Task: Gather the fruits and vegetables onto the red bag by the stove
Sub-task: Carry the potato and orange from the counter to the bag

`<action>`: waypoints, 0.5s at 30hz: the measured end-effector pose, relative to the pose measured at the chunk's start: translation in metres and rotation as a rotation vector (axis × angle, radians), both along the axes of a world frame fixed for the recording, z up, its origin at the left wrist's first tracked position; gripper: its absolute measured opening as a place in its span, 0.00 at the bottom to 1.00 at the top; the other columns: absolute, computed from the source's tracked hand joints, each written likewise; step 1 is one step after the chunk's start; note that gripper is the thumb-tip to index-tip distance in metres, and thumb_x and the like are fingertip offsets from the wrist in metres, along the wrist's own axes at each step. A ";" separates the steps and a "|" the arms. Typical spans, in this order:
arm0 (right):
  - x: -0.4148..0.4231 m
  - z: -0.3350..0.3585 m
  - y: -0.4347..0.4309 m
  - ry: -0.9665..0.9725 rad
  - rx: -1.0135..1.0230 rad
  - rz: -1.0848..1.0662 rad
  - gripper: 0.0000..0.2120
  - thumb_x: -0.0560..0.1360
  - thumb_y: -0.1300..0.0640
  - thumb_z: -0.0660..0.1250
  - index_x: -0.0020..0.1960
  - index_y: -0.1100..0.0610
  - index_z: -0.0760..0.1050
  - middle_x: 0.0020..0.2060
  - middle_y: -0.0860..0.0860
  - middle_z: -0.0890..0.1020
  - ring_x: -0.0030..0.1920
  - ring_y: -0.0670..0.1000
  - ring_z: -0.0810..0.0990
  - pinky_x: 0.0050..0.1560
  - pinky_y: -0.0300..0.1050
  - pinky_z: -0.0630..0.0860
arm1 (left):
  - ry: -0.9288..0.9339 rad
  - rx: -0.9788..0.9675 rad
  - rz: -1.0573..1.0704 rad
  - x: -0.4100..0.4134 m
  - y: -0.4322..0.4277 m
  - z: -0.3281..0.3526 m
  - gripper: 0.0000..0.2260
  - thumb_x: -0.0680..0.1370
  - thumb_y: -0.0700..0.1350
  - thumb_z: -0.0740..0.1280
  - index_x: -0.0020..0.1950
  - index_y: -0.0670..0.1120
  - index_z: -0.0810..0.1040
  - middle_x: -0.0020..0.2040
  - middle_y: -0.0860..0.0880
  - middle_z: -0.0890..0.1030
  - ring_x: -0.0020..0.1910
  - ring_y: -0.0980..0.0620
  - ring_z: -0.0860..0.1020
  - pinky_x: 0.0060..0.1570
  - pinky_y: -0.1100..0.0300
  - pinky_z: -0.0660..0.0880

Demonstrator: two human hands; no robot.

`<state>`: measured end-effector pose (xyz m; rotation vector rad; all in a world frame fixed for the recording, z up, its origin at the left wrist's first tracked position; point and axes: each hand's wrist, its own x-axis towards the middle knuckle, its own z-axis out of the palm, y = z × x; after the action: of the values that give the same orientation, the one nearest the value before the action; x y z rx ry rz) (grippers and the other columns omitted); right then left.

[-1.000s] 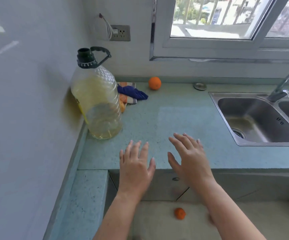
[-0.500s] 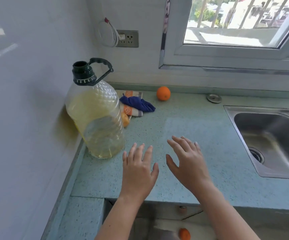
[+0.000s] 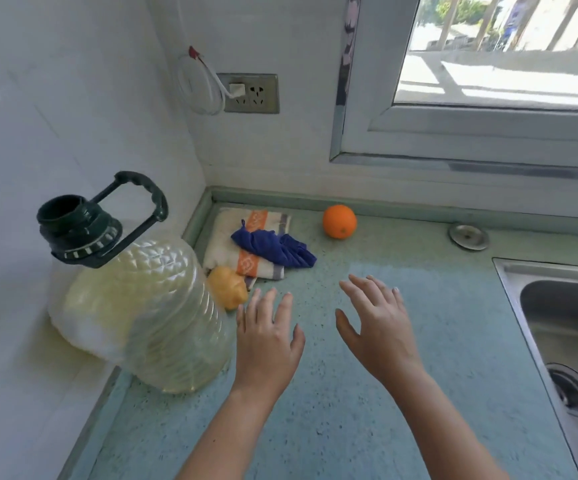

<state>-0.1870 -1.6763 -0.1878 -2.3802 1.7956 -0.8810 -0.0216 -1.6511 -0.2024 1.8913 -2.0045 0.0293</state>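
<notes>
Over on the left side of the counter (image 3: 419, 393), a big oil jug (image 3: 142, 306) stands by the wall. A yellowish fruit (image 3: 228, 288) sits just beside it at the towel (image 3: 232, 233) corner, long axis running back-left to front-right, nub end toward the left hand (image 3: 266, 341). That hand's fingers are straight and spread, holding nothing. The round orange (image 3: 339, 221) sits farther back near the wall. The right hand (image 3: 381, 327) is spread and empty too.

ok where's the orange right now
In the head view the orange sits at the back of the counter, below the window, right of the blue cloth.
</notes>
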 end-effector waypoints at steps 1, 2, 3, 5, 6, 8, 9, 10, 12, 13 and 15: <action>-0.002 -0.003 -0.010 0.001 0.002 0.009 0.19 0.67 0.59 0.73 0.57 0.60 0.76 0.56 0.57 0.80 0.58 0.62 0.76 0.57 0.68 0.67 | 0.003 0.004 0.020 0.000 -0.008 -0.003 0.20 0.70 0.46 0.70 0.59 0.40 0.77 0.58 0.38 0.78 0.60 0.36 0.74 0.55 0.37 0.71; -0.004 -0.005 -0.020 0.002 0.004 0.018 0.19 0.68 0.59 0.73 0.57 0.60 0.76 0.56 0.57 0.80 0.58 0.62 0.76 0.57 0.68 0.67 | 0.005 0.013 0.038 0.000 -0.017 -0.006 0.21 0.68 0.44 0.73 0.59 0.39 0.77 0.58 0.37 0.77 0.60 0.36 0.74 0.55 0.37 0.71; -0.006 -0.007 -0.030 0.005 0.004 0.027 0.18 0.68 0.58 0.72 0.57 0.60 0.76 0.56 0.57 0.80 0.58 0.62 0.76 0.57 0.68 0.67 | 0.006 0.019 0.055 0.001 -0.025 -0.010 0.23 0.66 0.43 0.75 0.59 0.39 0.77 0.58 0.37 0.77 0.60 0.35 0.74 0.55 0.37 0.72; -0.008 -0.012 -0.050 0.009 0.014 0.044 0.19 0.68 0.58 0.72 0.58 0.60 0.76 0.56 0.57 0.79 0.58 0.62 0.76 0.57 0.68 0.67 | 0.011 0.028 0.085 0.003 -0.041 -0.017 0.24 0.65 0.42 0.76 0.59 0.38 0.77 0.58 0.36 0.77 0.59 0.35 0.74 0.55 0.37 0.72; -0.008 -0.015 -0.060 0.008 0.024 0.053 0.19 0.68 0.58 0.73 0.58 0.60 0.76 0.56 0.57 0.79 0.58 0.62 0.76 0.57 0.68 0.67 | 0.014 0.036 0.104 0.005 -0.048 -0.022 0.24 0.65 0.41 0.76 0.59 0.38 0.77 0.58 0.35 0.77 0.59 0.34 0.74 0.55 0.37 0.72; -0.008 -0.021 -0.079 0.006 0.035 0.072 0.20 0.67 0.59 0.74 0.57 0.60 0.76 0.56 0.57 0.79 0.58 0.62 0.75 0.57 0.68 0.68 | 0.007 0.057 0.149 0.008 -0.062 -0.030 0.24 0.65 0.41 0.75 0.59 0.38 0.77 0.58 0.35 0.76 0.59 0.34 0.73 0.55 0.39 0.71; -0.008 -0.024 -0.088 0.008 0.037 0.082 0.20 0.67 0.59 0.74 0.57 0.60 0.76 0.55 0.58 0.80 0.58 0.62 0.76 0.56 0.68 0.69 | 0.001 0.068 0.173 0.010 -0.068 -0.034 0.23 0.66 0.42 0.75 0.59 0.38 0.77 0.58 0.35 0.76 0.60 0.34 0.73 0.55 0.39 0.71; -0.008 -0.028 -0.097 0.012 0.038 0.092 0.20 0.66 0.59 0.74 0.57 0.60 0.76 0.55 0.58 0.80 0.58 0.62 0.76 0.56 0.68 0.69 | -0.004 0.078 0.195 0.011 -0.074 -0.037 0.23 0.66 0.42 0.75 0.59 0.38 0.77 0.58 0.35 0.76 0.60 0.34 0.73 0.56 0.40 0.71; -0.008 -0.035 -0.115 0.018 0.046 0.110 0.19 0.66 0.59 0.74 0.56 0.61 0.76 0.55 0.58 0.80 0.57 0.63 0.76 0.56 0.68 0.68 | -0.011 0.084 0.233 0.012 -0.083 -0.043 0.23 0.65 0.42 0.76 0.58 0.38 0.77 0.57 0.34 0.76 0.59 0.33 0.73 0.56 0.39 0.70; -0.008 -0.039 -0.124 0.019 0.053 0.118 0.19 0.67 0.59 0.74 0.57 0.61 0.76 0.55 0.58 0.79 0.58 0.62 0.76 0.56 0.68 0.68 | -0.011 0.083 0.252 0.013 -0.088 -0.047 0.23 0.65 0.42 0.76 0.58 0.38 0.77 0.57 0.34 0.76 0.59 0.33 0.73 0.56 0.39 0.70; -0.008 -0.045 -0.141 0.022 0.062 0.131 0.20 0.67 0.59 0.73 0.58 0.61 0.76 0.57 0.58 0.79 0.59 0.62 0.75 0.57 0.68 0.68 | 0.002 0.083 0.295 0.014 -0.095 -0.052 0.23 0.65 0.42 0.75 0.58 0.38 0.76 0.57 0.34 0.75 0.60 0.32 0.72 0.57 0.39 0.69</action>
<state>-0.1949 -1.8169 -0.2329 -2.4445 1.6272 -0.7753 -0.0072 -1.7462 -0.2547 2.2231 -1.7326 0.0241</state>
